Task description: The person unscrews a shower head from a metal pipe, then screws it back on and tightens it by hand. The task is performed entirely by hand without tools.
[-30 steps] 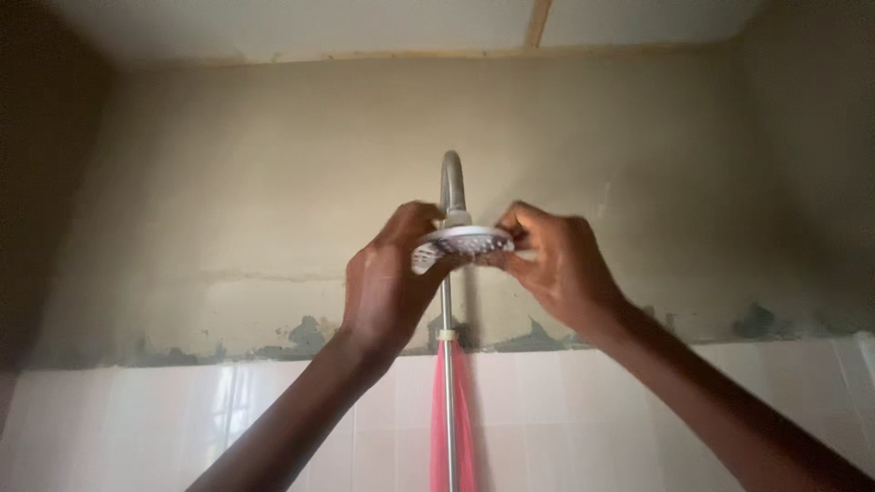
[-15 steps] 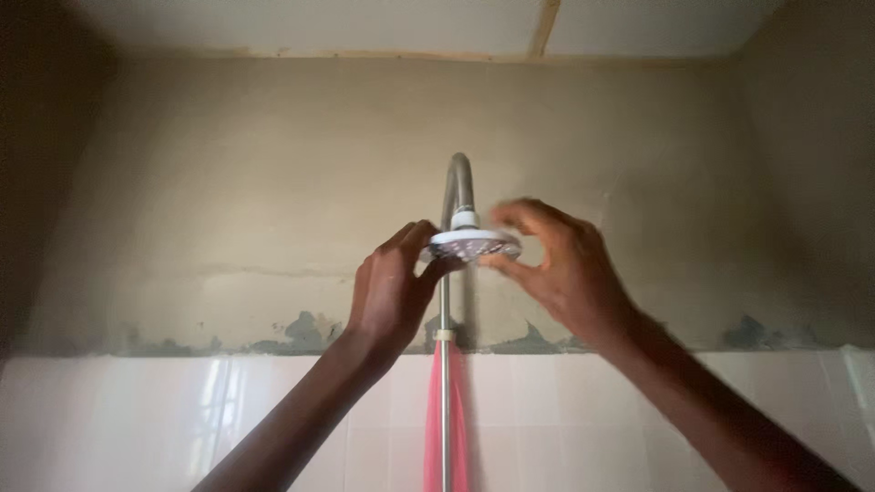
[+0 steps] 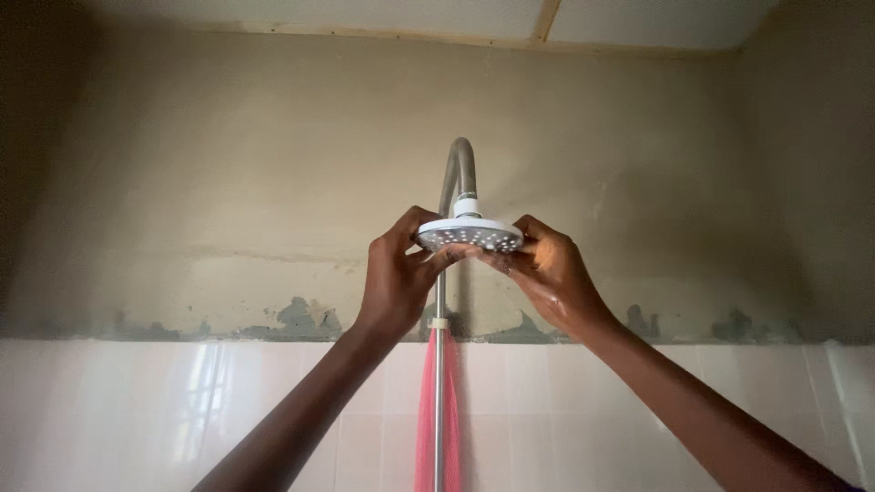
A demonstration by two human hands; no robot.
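- Head view is looking up at a shower head [image 3: 469,234], which is sitting at the top of the shower pipe [image 3: 441,401], in the upper middle of the wall [image 3: 228,164].
- The shower head is round and white, and its flat face with many small holes is pointing down and a little toward the camera.
- The left hand [image 3: 398,278] is holding the left edge of the shower head. Its thumb is pressing under the face and its fingers are curling over the top rim, so it is pinching the edge.
- The right hand [image 3: 547,273] is holding the right edge of the shower head. Its fingers are bending around the rim and its thumb is lying below, so it is pinching that side too.
- Both arms are reaching up from the bottom corners of the picture and are meeting at the shower head.
- The pipe is running straight up the middle of the wall, then is bending over in a curve just above the shower head.
- A pink net [image 3: 427,410] is hanging down along the pipe, just beside it, below the hands.
- Shiny pale tiles [image 3: 137,410] are covering the lower part of the wall.
- Above the tiles the wall is looking bare and rough, with dark patches along the top edge of the tiles.
- A light ceiling [image 3: 365,14] is showing along the top edge.
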